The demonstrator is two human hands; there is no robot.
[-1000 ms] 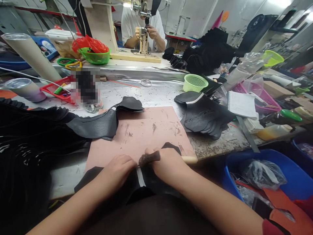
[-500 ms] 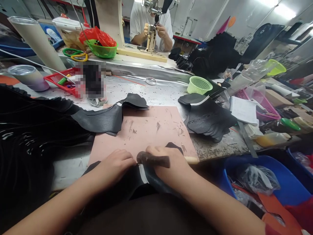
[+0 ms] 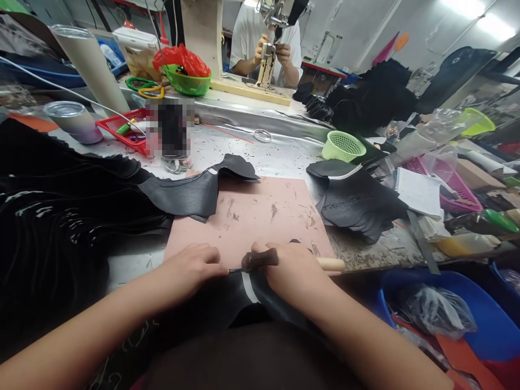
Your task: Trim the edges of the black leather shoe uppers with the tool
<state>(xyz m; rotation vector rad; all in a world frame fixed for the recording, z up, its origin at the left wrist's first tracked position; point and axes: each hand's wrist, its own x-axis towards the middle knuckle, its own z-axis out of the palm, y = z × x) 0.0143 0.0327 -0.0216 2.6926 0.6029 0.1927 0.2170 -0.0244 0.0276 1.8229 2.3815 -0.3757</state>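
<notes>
My right hand is closed around a small hammer; its dark head lies over a black leather piece with a white strip, and its pale wooden handle sticks out to the right. My left hand has its fingers curled and presses the same leather piece at the near edge of a pink work board. The leather hangs off the table edge toward my lap.
Black leather pieces lie stacked at the left and right of the board. A green basket, red tray, notebook and blue tub surround it. Another person works at a sewing machine across the table.
The hammer head has shifted slightly over the leather's white strip and the view has drifted left; both hands stay on the piece.
</notes>
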